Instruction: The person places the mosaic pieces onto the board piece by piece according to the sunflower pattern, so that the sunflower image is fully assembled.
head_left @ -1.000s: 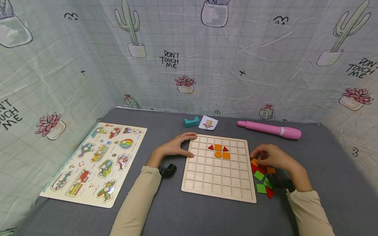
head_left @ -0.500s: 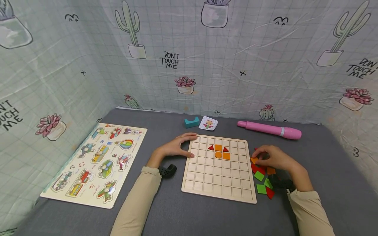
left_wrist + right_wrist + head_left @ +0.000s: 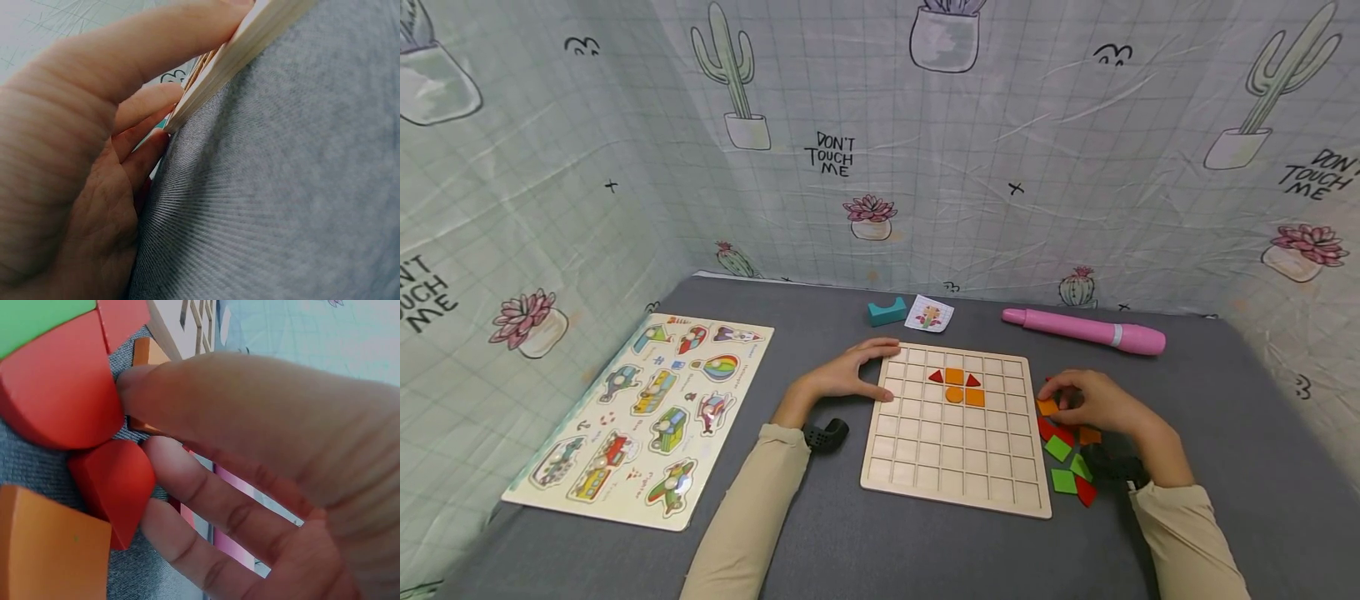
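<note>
1. Picking one tile out of the loose pile [image 3: 1067, 454] goes best, I judge, if I pinch it by its edges and lift it straight up, so its neighbours stay put.
2. My right hand [image 3: 1093, 402] is curled over the pile's far end, thumb and fingertips closing on an orange tile [image 3: 1047, 407]; red pieces [image 3: 59, 387] press against my thumb.
3. My left hand [image 3: 850, 373] grips the grid board [image 3: 955, 450] at its far left corner, fingers curled round the edge, steadying it on the counter [image 3: 850, 550].
4. That orange tile lies just right of the board, under my right hand, well apart from my left.
</note>
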Available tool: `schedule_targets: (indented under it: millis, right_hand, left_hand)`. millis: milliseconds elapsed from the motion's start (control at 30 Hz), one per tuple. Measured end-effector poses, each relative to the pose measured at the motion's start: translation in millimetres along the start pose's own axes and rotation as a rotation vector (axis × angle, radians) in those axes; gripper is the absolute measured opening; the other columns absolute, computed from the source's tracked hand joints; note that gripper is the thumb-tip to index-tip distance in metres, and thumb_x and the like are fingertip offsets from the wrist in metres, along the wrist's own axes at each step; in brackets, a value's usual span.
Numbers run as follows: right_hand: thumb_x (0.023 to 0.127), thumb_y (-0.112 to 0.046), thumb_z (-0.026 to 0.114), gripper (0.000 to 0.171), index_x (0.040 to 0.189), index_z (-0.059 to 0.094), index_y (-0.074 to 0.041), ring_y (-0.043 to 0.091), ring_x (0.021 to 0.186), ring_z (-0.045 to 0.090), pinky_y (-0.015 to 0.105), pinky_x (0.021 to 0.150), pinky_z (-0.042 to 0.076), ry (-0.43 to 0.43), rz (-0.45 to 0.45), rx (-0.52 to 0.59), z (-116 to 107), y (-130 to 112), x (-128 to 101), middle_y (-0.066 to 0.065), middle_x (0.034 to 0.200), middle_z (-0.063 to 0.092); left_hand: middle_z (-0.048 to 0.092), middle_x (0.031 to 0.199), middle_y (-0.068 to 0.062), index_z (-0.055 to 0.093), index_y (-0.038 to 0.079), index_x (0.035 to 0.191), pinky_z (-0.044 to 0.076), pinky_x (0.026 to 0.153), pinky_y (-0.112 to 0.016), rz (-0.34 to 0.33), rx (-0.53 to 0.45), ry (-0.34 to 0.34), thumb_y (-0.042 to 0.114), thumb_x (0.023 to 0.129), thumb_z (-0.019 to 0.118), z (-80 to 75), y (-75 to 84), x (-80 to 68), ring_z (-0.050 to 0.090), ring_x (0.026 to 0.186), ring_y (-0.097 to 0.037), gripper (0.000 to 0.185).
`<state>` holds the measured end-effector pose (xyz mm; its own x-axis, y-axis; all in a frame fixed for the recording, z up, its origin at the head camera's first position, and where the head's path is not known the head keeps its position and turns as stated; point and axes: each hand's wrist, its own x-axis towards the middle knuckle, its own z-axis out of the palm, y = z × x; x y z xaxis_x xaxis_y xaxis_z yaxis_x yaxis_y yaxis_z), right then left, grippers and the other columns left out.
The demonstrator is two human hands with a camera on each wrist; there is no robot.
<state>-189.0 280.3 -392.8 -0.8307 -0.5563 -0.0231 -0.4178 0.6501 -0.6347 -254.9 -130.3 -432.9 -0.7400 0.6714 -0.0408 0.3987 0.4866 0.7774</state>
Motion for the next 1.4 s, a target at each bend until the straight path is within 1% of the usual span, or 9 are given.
schedule_targets:
  millis: [300,467,667,833,967,1067,1167,1233,1400]
  right_hand:
    - [0.084,-0.005,0.075,0.021,0.103,0.069,0.001,0.004,0.069,0.053,0.024,0.062,0.05,0.036,0.018,-0.009,0,-1,-2,0.001,0.086,0.06]
    - [0.084,-0.004,0.075,0.021,0.104,0.069,0.001,0.004,0.069,0.053,0.024,0.062,0.05,0.071,-0.019,0.007,1,-3,-3,0.0,0.084,0.059]
    - [0.083,-0.005,0.076,0.022,0.105,0.07,-0.002,0.005,0.073,0.055,0.025,0.065,0.051,0.089,-0.06,0.025,5,-10,2,0.003,0.09,0.062]
    - [0.084,-0.008,0.077,0.023,0.106,0.07,-0.004,0.006,0.076,0.057,0.026,0.068,0.053,0.066,-0.08,0.025,11,-17,9,0.006,0.097,0.063]
    - [0.085,-0.007,0.075,0.022,0.106,0.07,-0.004,0.012,0.082,0.06,0.031,0.073,0.055,0.036,-0.116,0.037,16,-22,16,0.009,0.103,0.064]
    - [0.086,-0.007,0.075,0.021,0.106,0.07,-0.004,0.015,0.082,0.06,0.033,0.074,0.055,0.022,-0.163,0.047,20,-25,22,0.009,0.103,0.065]
    - [0.086,-0.008,0.075,0.02,0.105,0.07,-0.004,0.012,0.08,0.057,0.033,0.073,0.054,0.009,-0.191,0.033,24,-29,29,0.008,0.102,0.065]
    - [0.086,-0.008,0.075,0.02,0.105,0.07,-0.004,0.012,0.079,0.056,0.033,0.073,0.054,0.0,-0.194,0.022,26,-31,33,0.008,0.102,0.065]
    - [0.087,-0.008,0.074,0.02,0.106,0.07,-0.004,0.02,0.085,0.06,0.035,0.078,0.055,-0.002,-0.198,0.034,31,-38,44,0.008,0.104,0.066]
  left_hand:
    - [0.028,0.159,-0.005,0.041,0.008,0.149,0.016,0.118,-0.052,0.008,0.003,0.002,0.024,0.082,0.079,-0.1,2.2,-1.4,0.017,0.148,-0.027,0.078]
    - [0.028,0.159,-0.006,0.041,0.008,0.149,0.016,0.118,-0.052,0.005,0.003,0.003,0.023,0.082,0.079,-0.3,2.1,-2.2,0.017,0.148,-0.027,0.078]
    - [0.028,0.159,-0.006,0.041,0.008,0.149,0.017,0.117,-0.052,0.015,0.009,0.006,0.022,0.082,0.078,-0.7,0.7,-2.6,0.017,0.148,-0.027,0.078]
    - [0.027,0.159,-0.006,0.041,0.008,0.149,0.017,0.117,-0.052,0.019,0.011,0.002,0.021,0.083,0.078,-0.1,-0.1,-1.3,0.017,0.148,-0.027,0.077]
    - [0.026,0.159,-0.006,0.041,0.008,0.149,0.017,0.117,-0.052,0.02,0.008,-0.005,0.021,0.083,0.078,-0.1,1.3,0.1,0.017,0.148,-0.027,0.077]
    - [0.026,0.159,-0.006,0.041,0.008,0.149,0.016,0.118,-0.052,0.02,0.003,-0.007,0.021,0.083,0.078,0.1,2.1,0.6,0.016,0.149,-0.026,0.077]
    - [0.027,0.159,-0.006,0.041,0.008,0.149,0.016,0.118,-0.052,0.026,0.0,-0.003,0.02,0.083,0.078,0.3,1.4,1.0,0.016,0.149,-0.026,0.076]
    - [0.027,0.159,-0.006,0.041,0.008,0.149,0.016,0.118,-0.051,0.03,0.002,-0.002,0.02,0.083,0.078,0.3,1.0,1.3,0.016,0.149,-0.026,0.076]
    - [0.027,0.159,-0.005,0.041,0.008,0.149,0.016,0.118,-0.05,0.026,0.0,-0.001,0.019,0.083,0.078,-0.7,0.5,0.4,0.016,0.149,-0.025,0.077]
